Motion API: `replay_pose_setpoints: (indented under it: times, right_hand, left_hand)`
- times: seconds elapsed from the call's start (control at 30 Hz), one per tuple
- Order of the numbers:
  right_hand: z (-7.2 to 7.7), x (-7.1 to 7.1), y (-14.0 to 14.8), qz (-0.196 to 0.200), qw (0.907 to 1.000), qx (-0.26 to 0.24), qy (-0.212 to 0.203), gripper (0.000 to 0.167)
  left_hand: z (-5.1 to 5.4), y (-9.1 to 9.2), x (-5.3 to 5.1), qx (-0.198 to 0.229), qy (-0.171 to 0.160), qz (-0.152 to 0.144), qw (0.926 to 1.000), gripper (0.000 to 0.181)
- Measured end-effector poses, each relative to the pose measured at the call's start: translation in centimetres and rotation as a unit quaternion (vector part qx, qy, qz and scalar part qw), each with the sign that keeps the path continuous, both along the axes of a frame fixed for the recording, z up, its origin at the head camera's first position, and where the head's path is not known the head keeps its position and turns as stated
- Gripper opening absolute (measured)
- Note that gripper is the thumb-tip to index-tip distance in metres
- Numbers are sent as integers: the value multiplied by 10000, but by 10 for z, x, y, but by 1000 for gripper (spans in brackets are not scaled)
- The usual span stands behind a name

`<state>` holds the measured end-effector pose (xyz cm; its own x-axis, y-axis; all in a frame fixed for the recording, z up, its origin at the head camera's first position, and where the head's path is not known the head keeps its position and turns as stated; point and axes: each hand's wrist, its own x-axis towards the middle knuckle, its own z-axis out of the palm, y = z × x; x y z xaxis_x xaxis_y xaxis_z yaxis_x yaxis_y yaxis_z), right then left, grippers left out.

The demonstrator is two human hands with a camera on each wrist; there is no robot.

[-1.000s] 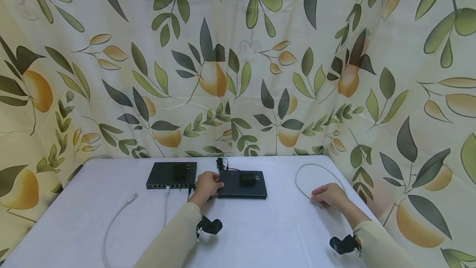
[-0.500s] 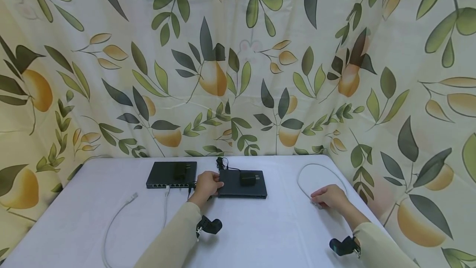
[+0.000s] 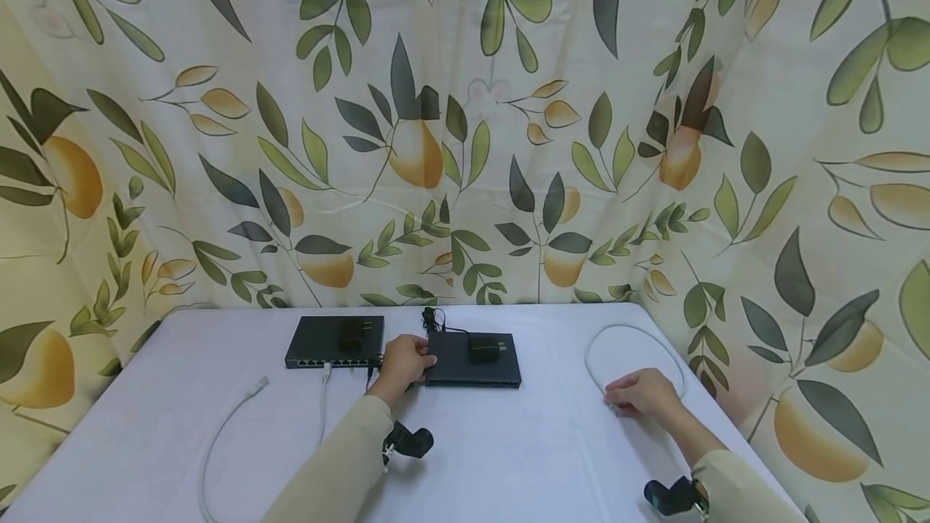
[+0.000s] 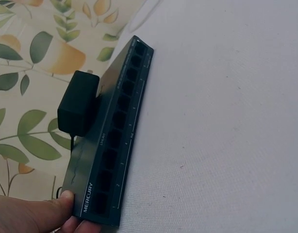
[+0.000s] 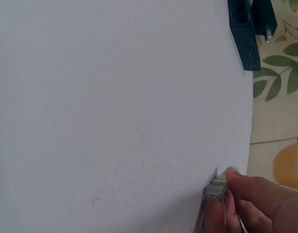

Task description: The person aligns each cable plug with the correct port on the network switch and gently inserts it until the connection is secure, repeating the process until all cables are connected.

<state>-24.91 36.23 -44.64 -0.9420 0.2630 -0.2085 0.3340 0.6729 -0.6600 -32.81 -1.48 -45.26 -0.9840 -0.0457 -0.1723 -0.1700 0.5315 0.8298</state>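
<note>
My left hand (image 3: 402, 366) grips the left end of a flat black network switch (image 3: 449, 361). In the left wrist view the thumb (image 4: 65, 204) lies on its top edge, fingers partly hidden beneath. A row of ports faces the near side, and a black power adapter (image 3: 485, 349) sits on top. Farther right, my right hand (image 3: 647, 396) pinches one end of a white Ethernet cable (image 3: 630, 327), which loops behind it on the table. The clear plug (image 5: 216, 190) shows between thumb and fingers in the right wrist view, apart from the switch.
A second black switch (image 3: 308, 339) lies left of my left hand, with an adapter (image 3: 354, 335) on it and a white cable (image 3: 323, 410) at its front. Another white cable (image 3: 211, 446) curves at left. A patterned curtain (image 3: 465, 144) hangs behind the table.
My right hand has shifted slightly toward the table's near side, and the cable loop behind it has moved a little right. The left hand and the switches stay put.
</note>
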Motion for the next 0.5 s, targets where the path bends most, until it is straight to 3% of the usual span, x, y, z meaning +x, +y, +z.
replay_pose_setpoints:
  times: [0.5]
  right_hand:
    - [-6,16,-15,-82,9991,-355,203,17]
  left_hand:
    - [1,-1,3,77,43,-50,9999,37]
